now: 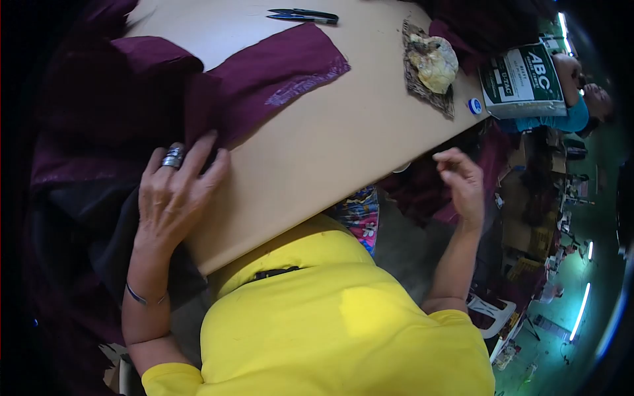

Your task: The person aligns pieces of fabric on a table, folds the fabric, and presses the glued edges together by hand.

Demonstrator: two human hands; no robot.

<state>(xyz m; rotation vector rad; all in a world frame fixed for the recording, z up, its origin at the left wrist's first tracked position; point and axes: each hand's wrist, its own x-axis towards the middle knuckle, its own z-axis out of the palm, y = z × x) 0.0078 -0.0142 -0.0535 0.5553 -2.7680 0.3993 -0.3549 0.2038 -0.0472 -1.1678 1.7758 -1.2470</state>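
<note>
My left hand point(177, 191), with rings on one finger, rests with its fingers apart on the near edge of a dark maroon cloth point(119, 125) at the left of the table. Beside its fingertips, a maroon fabric piece point(274, 72) lies flat, with a whitish, shiny smear along its right end. My right hand point(463, 185) is raised beyond the table's edge, holding no part of the cloth. Its fingers are curled in toward the thumb; whatever they may hold is too small to make out.
Black thread snips point(304, 16) lie at the far side of the table point(310, 152). A yellowish lump point(434, 65) sits on a ragged brown piece point(409, 49). A green-and-white ABC can point(522, 82) and a blue-and-white cap point(474, 106) stand at the right corner. A person point(578, 119) is behind the can.
</note>
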